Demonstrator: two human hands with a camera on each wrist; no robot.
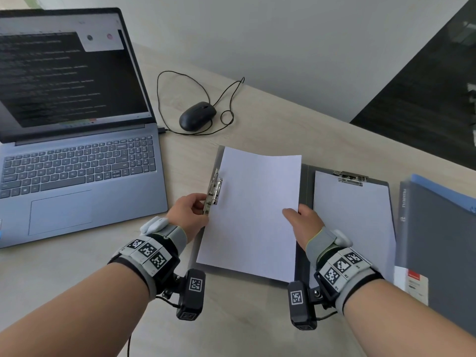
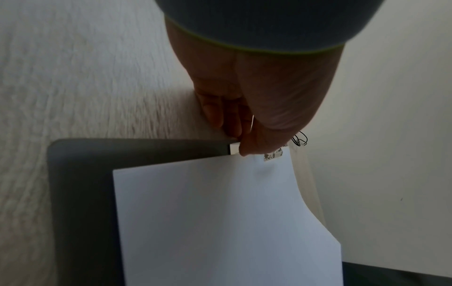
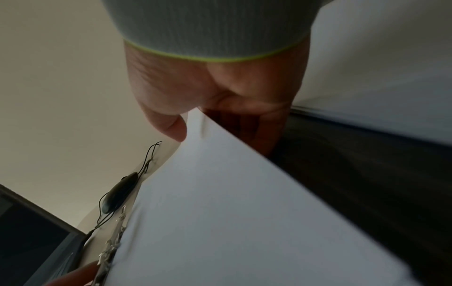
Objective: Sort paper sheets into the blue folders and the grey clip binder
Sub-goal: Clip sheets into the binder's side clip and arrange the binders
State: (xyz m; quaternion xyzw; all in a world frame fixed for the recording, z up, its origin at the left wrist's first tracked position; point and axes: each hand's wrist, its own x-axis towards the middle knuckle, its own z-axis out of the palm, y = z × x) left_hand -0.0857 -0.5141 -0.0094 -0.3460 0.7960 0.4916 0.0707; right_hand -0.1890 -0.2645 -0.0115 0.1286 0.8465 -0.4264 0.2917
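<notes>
A grey clip binder (image 1: pixel 306 181) lies open on the desk. My left hand (image 1: pixel 190 210) pinches its metal side clip (image 1: pixel 213 193) at the left flap's edge; the left wrist view shows my thumb on that clip (image 2: pixel 272 154). My right hand (image 1: pixel 302 221) pinches the right edge of a white paper sheet (image 1: pixel 255 212), thumb on top, fingers beneath. The sheet (image 2: pixel 220 222) lies over the left flap (image 2: pixel 80 183), its left edge at the clip. More white paper (image 1: pixel 353 217) sits under the top clip (image 1: pixel 350 177) on the right flap. The sheet (image 3: pixel 244 212) fills the right wrist view.
An open laptop (image 1: pixel 77 155) stands at the left. A black wired mouse (image 1: pixel 197 115) with its looped cable lies behind the binder. A grey folder (image 1: pixel 438 240) over a blue one (image 1: pixel 443 189) lies at the right edge, with a labelled item (image 1: pixel 414 284) near it.
</notes>
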